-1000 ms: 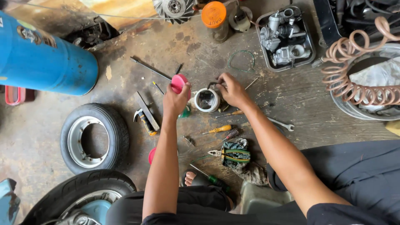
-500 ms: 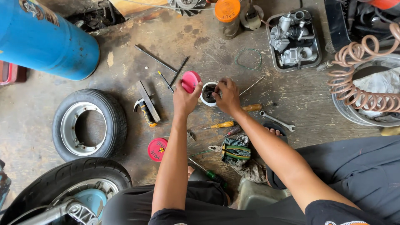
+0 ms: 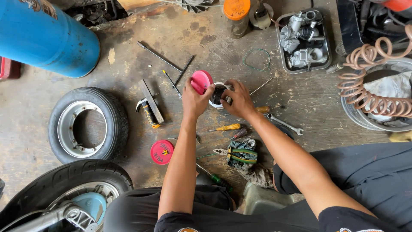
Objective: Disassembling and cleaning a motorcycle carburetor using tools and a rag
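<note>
Left hand [image 3: 194,99], fingers clamped on round pink plastic lid [image 3: 201,81]; right hand [image 3: 237,101] grips small white tub [image 3: 218,95] centre floor. Container-opening step; lid needs setting aside.

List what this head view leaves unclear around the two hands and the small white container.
- Inside of the white container: covered by the right hand, whose fingers reach into it.
- Pink lid: lower part hidden by the left hand.
- Motorcycle wheel: cut off by the bottom-left edge.
- Blue cylinder: cut off at top-left.
</note>
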